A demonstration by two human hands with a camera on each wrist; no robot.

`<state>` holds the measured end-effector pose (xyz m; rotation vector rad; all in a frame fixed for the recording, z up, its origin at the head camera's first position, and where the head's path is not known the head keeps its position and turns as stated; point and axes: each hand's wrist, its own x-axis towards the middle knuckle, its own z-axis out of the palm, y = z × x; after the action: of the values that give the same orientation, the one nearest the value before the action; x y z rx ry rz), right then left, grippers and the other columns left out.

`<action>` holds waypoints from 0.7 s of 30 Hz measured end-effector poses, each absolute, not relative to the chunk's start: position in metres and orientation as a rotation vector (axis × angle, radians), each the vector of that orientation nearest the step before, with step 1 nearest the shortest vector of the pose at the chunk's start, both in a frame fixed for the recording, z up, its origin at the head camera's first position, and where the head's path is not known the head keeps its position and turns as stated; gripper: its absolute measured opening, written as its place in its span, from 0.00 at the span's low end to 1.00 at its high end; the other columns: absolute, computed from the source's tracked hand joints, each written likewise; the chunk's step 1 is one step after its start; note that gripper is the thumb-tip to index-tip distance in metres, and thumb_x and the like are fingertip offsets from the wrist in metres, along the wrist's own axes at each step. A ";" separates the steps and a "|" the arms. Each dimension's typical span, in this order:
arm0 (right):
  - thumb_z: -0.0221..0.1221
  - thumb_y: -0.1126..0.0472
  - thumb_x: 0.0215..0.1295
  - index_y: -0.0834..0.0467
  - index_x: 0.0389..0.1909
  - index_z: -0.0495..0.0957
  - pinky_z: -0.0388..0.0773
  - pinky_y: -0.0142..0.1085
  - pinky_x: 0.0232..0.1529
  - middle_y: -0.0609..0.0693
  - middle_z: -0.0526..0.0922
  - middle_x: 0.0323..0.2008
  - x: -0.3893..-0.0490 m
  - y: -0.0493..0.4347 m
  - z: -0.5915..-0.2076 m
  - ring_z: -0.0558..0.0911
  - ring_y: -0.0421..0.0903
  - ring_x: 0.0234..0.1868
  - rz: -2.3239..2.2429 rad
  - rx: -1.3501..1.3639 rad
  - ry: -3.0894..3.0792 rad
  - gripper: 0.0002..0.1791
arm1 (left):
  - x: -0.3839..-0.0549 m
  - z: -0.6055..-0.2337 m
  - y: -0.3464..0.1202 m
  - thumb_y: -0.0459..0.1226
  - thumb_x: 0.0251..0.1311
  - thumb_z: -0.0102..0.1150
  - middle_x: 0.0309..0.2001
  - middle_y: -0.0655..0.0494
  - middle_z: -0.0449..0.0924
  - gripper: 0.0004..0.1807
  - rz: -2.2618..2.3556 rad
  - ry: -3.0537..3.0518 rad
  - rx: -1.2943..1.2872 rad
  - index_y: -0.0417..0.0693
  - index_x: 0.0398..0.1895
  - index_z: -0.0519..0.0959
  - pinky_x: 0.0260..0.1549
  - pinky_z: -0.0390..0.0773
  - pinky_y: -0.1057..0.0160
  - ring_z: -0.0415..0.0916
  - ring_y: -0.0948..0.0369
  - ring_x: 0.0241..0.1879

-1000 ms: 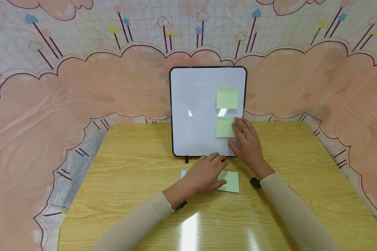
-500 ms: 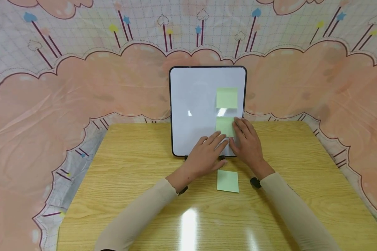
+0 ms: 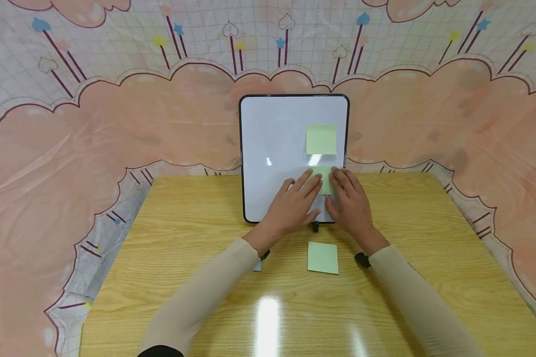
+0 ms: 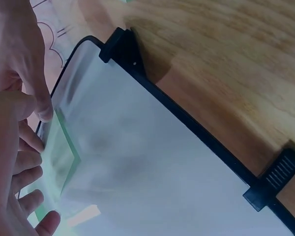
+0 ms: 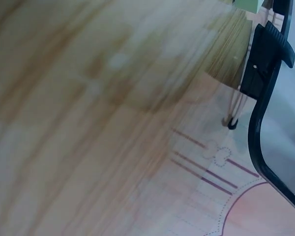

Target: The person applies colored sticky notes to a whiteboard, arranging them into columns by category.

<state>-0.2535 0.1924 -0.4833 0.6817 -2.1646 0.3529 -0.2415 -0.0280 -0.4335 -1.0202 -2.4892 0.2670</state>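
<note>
- One left hand (image 3: 292, 208), fingers outstretched, touches a square pale-green paper note (image 3: 325, 184) on the black-framed whiteboard (image 3: 270, 129).
- Right hand (image 3: 352, 202) (also straight-fingered) touches it too.

lower green note (image 3: 325, 184) partly behind left hand (image 3: 293, 206), blue slip (image 3: 257, 266) partly covered

Person, long sleeves on both arms. Left sleeve (image 3: 205, 295): plain beige, close-fitting, hem ending at the wrist. Right sleeve (image 3: 422, 302): matching beige, soft creases. Left hand (image 3: 294, 206) and right hand (image 3: 352, 206) bare beyond the hems. Left wrist camera (image 3: 265, 255), right wrist camera (image 3: 362, 260): both black, compact, partly hidden.
</note>
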 end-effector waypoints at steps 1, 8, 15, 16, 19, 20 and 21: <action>0.62 0.59 0.70 0.73 0.68 0.75 0.59 0.48 0.80 0.63 0.73 0.73 -0.254 0.192 -0.484 0.70 0.65 0.74 0.354 0.682 -2.166 0.30 | -0.243 -0.433 -0.027 0.63 0.77 0.50 0.85 0.56 0.54 0.44 0.263 -2.491 -1.017 0.49 0.85 0.59 0.69 0.68 0.51 0.45 0.55 0.85; 0.63 0.60 0.69 0.73 0.68 0.75 0.59 0.48 0.80 0.64 0.73 0.73 -0.254 0.192 -0.484 0.71 0.65 0.73 0.359 0.679 -2.158 0.31 | -0.252 -0.432 -0.019 0.62 0.78 0.49 0.86 0.57 0.51 0.43 0.272 -2.500 -1.012 0.49 0.86 0.56 0.70 0.67 0.50 0.42 0.55 0.85; 0.64 0.61 0.67 0.74 0.68 0.75 0.59 0.48 0.80 0.64 0.73 0.72 -0.255 0.192 -0.485 0.71 0.65 0.73 0.366 0.685 -2.144 0.31 | -0.257 -0.432 -0.013 0.63 0.77 0.48 0.86 0.59 0.48 0.45 0.334 -2.505 -0.999 0.51 0.87 0.54 0.69 0.67 0.50 0.40 0.54 0.86; 0.64 0.61 0.67 0.74 0.68 0.75 0.60 0.49 0.80 0.65 0.74 0.72 -0.255 0.192 -0.485 0.71 0.65 0.73 0.366 0.686 -2.140 0.32 | -0.258 -0.431 -0.013 0.63 0.77 0.48 0.86 0.59 0.47 0.45 0.340 -2.505 -0.997 0.51 0.87 0.53 0.69 0.68 0.51 0.40 0.54 0.86; 0.64 0.61 0.66 0.74 0.68 0.75 0.61 0.50 0.79 0.65 0.74 0.72 -0.255 0.192 -0.485 0.71 0.66 0.72 0.364 0.691 -2.127 0.32 | -0.259 -0.431 -0.011 0.64 0.77 0.48 0.87 0.60 0.46 0.45 0.355 -2.511 -0.992 0.52 0.87 0.52 0.68 0.68 0.51 0.39 0.54 0.86; 0.64 0.61 0.66 0.74 0.68 0.75 0.61 0.50 0.79 0.65 0.74 0.72 -0.255 0.192 -0.485 0.71 0.66 0.72 0.362 0.692 -2.126 0.32 | -0.259 -0.431 -0.011 0.64 0.76 0.47 0.87 0.60 0.45 0.46 0.358 -2.511 -0.992 0.53 0.87 0.52 0.68 0.68 0.51 0.39 0.54 0.86; 0.64 0.61 0.67 0.74 0.68 0.75 0.61 0.51 0.79 0.65 0.74 0.72 -0.254 0.192 -0.485 0.71 0.66 0.72 0.364 0.692 -2.122 0.32 | -0.259 -0.431 -0.011 0.65 0.76 0.47 0.87 0.60 0.45 0.46 0.358 -2.511 -0.992 0.53 0.87 0.51 0.68 0.68 0.51 0.39 0.54 0.86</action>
<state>-0.2544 0.1919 -0.4847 0.6921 -2.1221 0.3636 -0.2593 -0.0106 -0.4310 -0.9924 -2.5106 0.3583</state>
